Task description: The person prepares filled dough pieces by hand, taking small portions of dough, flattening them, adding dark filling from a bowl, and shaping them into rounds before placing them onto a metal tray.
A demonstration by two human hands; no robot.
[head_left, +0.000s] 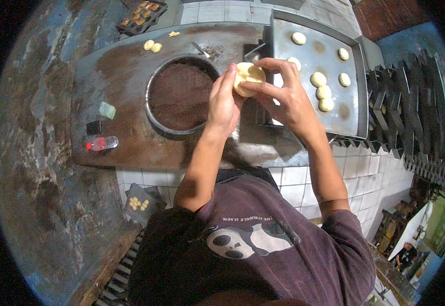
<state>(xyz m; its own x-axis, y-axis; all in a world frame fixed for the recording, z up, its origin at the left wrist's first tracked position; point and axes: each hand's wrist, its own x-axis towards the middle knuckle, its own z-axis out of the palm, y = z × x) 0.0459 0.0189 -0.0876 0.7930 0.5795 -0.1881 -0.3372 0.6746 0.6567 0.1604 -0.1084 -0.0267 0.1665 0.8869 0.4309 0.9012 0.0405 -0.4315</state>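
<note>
Above the table, between the pan and the tray, both my hands hold one flattened piece of pale yellow dough [249, 74]. My left hand [224, 106] cups it from the left side. Thumb and fingers of my right hand [291, 97] grip its right edge, and the dough dips in the middle. Left of my hands is a wide round metal pan [149, 113] with a dark brown filling [180, 94] inside. A metal baking tray [352, 109] lies to the right, partly behind my right hand. Several round dough pieces [324, 92] sit on it, some touching.
A red-capped clear bottle [102, 144], a small black box [94, 127] and a greenish paper [107, 110] lie at the table's left. Two dough balls [152, 46] rest at the far left. Black trays stack on a rack [406, 107] at right. Baked buns fill a dark tray [141, 18].
</note>
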